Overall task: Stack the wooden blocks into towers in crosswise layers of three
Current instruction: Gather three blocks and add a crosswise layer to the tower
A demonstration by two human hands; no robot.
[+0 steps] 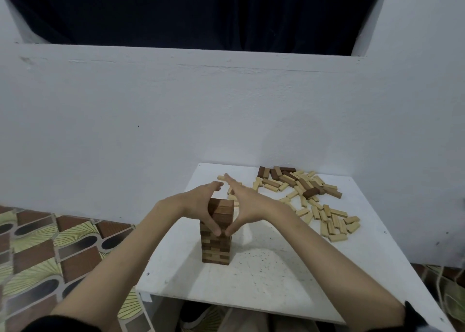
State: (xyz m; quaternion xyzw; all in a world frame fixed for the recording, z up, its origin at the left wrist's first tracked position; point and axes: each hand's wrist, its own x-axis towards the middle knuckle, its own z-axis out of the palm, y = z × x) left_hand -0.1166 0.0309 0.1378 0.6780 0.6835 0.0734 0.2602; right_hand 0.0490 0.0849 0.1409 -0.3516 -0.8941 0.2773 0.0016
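A tall tower of dark and light wooden blocks (217, 250) stands near the middle of the white table (264, 276). My left hand (198, 206) presses flat against the tower's upper left side, fingers straight. From the right, my right hand (245, 204) presses against the upper part of the tower in the same way. The two thumbs meet at the tower's front face. Both hands cover much of the top layers.
A pile of loose light and dark blocks (307, 193) lies scattered over the table's far right part. A few light blocks (222, 178) lie behind my hands. A white wall rises behind the table. Patterned floor (45, 251) lies to the left.
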